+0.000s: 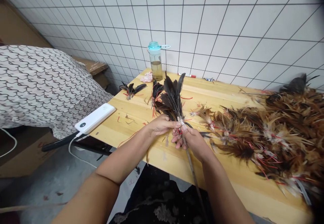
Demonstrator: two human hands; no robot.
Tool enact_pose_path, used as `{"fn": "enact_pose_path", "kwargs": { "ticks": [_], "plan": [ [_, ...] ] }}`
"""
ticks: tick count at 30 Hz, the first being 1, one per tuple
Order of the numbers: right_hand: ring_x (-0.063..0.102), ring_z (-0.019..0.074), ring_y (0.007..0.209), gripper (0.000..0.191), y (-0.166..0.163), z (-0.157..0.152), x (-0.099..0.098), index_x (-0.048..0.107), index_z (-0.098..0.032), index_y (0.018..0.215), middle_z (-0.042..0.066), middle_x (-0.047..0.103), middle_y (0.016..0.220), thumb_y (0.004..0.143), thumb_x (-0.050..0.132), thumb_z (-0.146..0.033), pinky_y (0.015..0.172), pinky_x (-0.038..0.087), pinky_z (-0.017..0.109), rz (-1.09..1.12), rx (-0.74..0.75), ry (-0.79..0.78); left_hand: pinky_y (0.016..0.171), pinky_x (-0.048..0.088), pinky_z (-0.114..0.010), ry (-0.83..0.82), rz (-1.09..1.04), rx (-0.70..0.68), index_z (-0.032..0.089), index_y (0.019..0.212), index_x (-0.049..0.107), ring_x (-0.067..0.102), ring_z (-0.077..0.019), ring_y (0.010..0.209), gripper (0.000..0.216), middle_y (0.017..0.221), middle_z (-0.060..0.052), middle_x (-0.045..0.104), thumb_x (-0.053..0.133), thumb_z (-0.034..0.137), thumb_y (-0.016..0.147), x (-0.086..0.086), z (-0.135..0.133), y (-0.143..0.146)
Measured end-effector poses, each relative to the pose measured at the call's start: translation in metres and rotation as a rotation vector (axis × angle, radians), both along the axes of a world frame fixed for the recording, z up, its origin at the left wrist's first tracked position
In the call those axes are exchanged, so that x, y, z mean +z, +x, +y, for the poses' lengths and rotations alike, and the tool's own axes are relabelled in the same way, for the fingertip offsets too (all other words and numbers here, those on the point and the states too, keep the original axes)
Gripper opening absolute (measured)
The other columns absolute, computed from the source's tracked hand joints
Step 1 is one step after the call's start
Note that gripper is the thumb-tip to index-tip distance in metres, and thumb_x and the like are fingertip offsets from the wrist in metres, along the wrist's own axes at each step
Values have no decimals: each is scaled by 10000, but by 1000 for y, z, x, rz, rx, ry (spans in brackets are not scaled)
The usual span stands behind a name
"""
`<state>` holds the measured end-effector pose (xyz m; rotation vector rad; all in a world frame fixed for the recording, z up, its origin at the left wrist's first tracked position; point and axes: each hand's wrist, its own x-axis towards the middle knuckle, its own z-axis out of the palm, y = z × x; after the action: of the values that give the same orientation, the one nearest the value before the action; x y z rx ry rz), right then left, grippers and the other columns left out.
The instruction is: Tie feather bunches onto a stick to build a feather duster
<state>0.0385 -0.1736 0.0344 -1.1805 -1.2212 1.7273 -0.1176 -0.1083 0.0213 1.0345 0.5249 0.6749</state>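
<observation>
Dark feathers (172, 97) fan out from the top of a thin stick (191, 170), which slants down toward my lap. My left hand (163, 124) pinches the pale quill ends where the feathers meet the stick. Just below, my right hand (191, 139) is closed around the stick, its fingers curled beneath. A bit of red string shows between the two hands. Behind the held feathers lies a small dark feather bunch (157, 90) with red strings, and another dark bunch (131, 90) rests farther left on the wooden table (162, 156).
A large heap of brown feather bunches (278, 129) tied with red string covers the table's right side. At the back stand a water bottle (156, 61) and a red-capped marker (187, 75). A white power bank (95, 118) with a cable sits at the left edge, beside patterned cloth (45, 85).
</observation>
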Motion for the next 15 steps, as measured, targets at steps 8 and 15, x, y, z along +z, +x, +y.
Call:
{"fn": "enact_pose_path", "kwargs": {
  "ticks": [8, 15],
  "plan": [
    [615, 111, 510, 543, 1, -3, 6, 596, -136, 896, 81, 708, 731, 794, 524, -665, 436, 356, 190, 53, 29, -6, 498, 425, -232, 40, 45, 39, 84, 631, 633, 528, -99, 468, 346, 521, -18, 573, 837, 363, 606, 6, 0, -3],
    [654, 141, 684, 441, 9, 4, 12, 638, -166, 978, 73, 695, 935, 759, 636, -548, 547, 487, 226, 12, -13, 24, 505, 423, -213, 90, 34, 98, 81, 713, 669, 541, -90, 527, 343, 653, -43, 632, 845, 353, 600, 7, 2, -4]
  ]
}}
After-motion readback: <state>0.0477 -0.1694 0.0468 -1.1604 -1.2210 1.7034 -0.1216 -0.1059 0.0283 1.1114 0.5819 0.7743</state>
